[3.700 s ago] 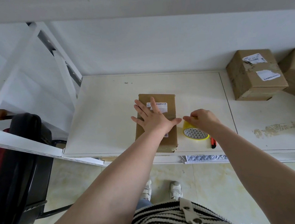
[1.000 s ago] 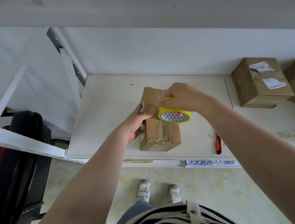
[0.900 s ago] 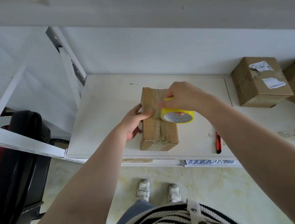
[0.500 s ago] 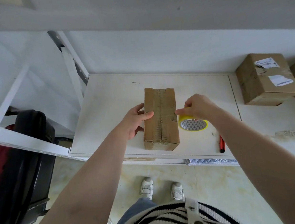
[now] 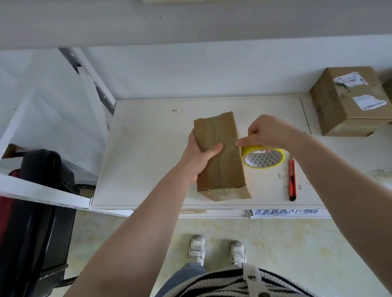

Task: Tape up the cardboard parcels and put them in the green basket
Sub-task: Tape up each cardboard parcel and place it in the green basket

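Observation:
A long brown cardboard parcel (image 5: 222, 169) lies on the white table (image 5: 148, 152), its seam side up. My left hand (image 5: 198, 157) grips its left edge, thumb across the top. My right hand (image 5: 268, 132) holds the yellow tape roll (image 5: 264, 159) just right of the parcel, with thumb and forefinger pinching at the parcel's right edge. A clear strip of tape seems to run across the parcel between my two thumbs. No green basket is in view.
A red utility knife (image 5: 291, 179) lies right of the tape roll. Taped cardboard boxes (image 5: 348, 103) stand at the back right. A black chair (image 5: 29, 220) is left of the table, beside a white shelf frame (image 5: 29, 185). A wall closes the back.
The parcel was turned from label side up onto its seam side. My right hand carried the roll across the top to the parcel's right edge; my left hand closed tighter on the left edge.

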